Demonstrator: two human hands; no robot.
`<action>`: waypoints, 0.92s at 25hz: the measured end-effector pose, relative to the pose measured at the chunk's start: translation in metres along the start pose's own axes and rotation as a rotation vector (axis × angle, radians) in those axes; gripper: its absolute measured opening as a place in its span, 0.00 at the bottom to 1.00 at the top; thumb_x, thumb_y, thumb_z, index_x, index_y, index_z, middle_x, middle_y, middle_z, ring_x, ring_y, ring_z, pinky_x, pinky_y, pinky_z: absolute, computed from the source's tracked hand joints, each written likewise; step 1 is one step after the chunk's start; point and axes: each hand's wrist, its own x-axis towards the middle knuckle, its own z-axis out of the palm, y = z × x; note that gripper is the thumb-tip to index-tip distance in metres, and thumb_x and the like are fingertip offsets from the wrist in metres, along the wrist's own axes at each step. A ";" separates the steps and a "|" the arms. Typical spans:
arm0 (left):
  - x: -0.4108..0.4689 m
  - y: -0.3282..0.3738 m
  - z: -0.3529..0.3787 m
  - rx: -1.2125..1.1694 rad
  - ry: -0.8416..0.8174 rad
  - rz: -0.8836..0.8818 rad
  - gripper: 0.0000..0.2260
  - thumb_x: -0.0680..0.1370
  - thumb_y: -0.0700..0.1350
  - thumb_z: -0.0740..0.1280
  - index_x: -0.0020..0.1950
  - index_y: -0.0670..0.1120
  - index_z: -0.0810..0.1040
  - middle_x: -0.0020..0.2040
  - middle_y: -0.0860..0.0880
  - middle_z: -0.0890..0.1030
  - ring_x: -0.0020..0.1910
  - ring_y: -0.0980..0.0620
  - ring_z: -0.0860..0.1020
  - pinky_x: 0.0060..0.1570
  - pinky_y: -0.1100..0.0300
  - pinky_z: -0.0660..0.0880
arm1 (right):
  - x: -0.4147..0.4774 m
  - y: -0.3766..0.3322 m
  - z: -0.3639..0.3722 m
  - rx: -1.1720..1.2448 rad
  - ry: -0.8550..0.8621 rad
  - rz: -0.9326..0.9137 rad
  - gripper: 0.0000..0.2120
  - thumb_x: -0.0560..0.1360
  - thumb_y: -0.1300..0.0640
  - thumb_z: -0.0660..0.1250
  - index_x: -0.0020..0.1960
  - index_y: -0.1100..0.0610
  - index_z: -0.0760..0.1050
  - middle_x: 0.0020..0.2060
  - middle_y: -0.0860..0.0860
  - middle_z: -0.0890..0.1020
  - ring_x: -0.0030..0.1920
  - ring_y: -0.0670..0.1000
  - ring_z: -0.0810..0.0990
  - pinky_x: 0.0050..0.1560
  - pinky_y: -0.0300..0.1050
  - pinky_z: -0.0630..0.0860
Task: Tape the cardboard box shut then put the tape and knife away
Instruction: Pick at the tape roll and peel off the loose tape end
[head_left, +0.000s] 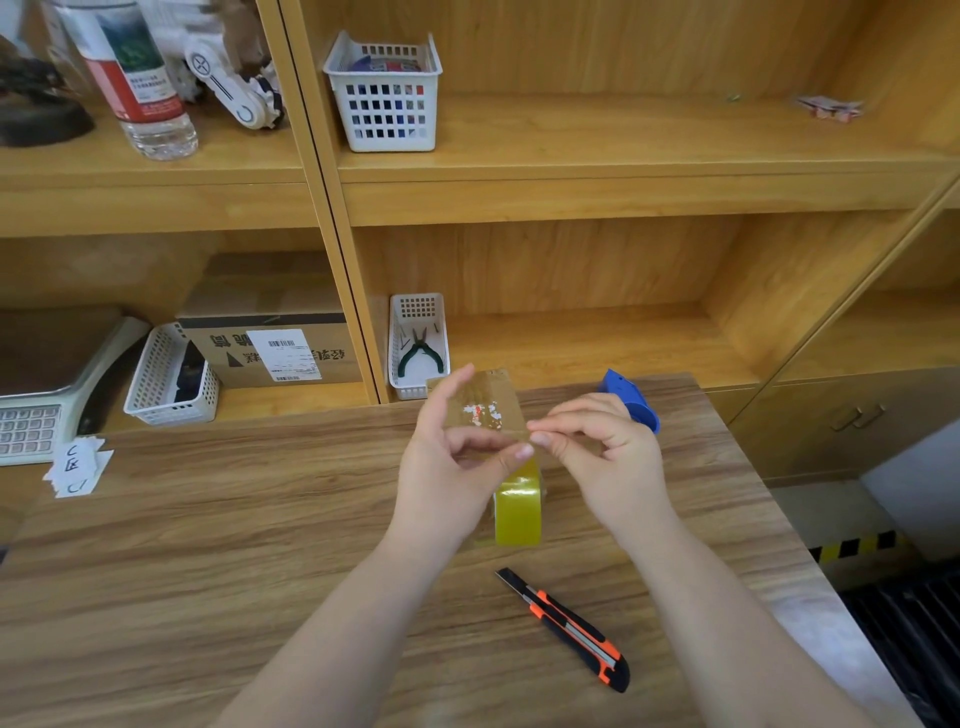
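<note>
A small brown cardboard box (485, 400) with torn label scraps stands on the wooden table (208, 545), partly hidden behind my hands. My left hand (452, 467) holds a yellowish roll of clear tape (519, 512) upright just in front of the box. My right hand (602, 452) pinches thumb and forefinger at the tape's free end, close to my left thumb. An orange and black utility knife (569, 631) lies on the table nearer to me, untouched, with its blade end pointing away.
A blue tape dispenser (634, 397) sits behind my right hand. On the shelves are a white basket with pliers (418, 348), another white basket (384, 98) above, a third basket (169, 376), a carton (270, 353) and a scale (31, 400). Paper notes (78, 467) lie at the table's left.
</note>
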 end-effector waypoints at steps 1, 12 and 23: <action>0.001 0.000 -0.001 0.017 -0.014 0.037 0.28 0.68 0.41 0.78 0.65 0.58 0.74 0.40 0.48 0.87 0.42 0.56 0.84 0.45 0.68 0.78 | 0.001 -0.001 0.000 0.004 -0.001 0.001 0.08 0.67 0.57 0.75 0.44 0.47 0.84 0.38 0.38 0.83 0.49 0.52 0.79 0.53 0.43 0.75; 0.018 0.006 -0.017 0.365 -0.105 0.171 0.03 0.71 0.49 0.74 0.40 0.56 0.82 0.44 0.54 0.84 0.38 0.47 0.81 0.42 0.47 0.81 | 0.002 -0.009 -0.002 -0.034 -0.053 0.007 0.11 0.67 0.57 0.75 0.41 0.40 0.81 0.38 0.33 0.82 0.49 0.51 0.78 0.51 0.42 0.75; 0.010 -0.014 -0.018 0.186 -0.168 0.028 0.21 0.70 0.52 0.75 0.60 0.58 0.74 0.57 0.60 0.78 0.58 0.60 0.74 0.51 0.65 0.74 | 0.005 -0.023 0.000 -0.002 -0.152 0.158 0.11 0.73 0.61 0.71 0.41 0.45 0.78 0.41 0.45 0.81 0.46 0.48 0.77 0.51 0.40 0.73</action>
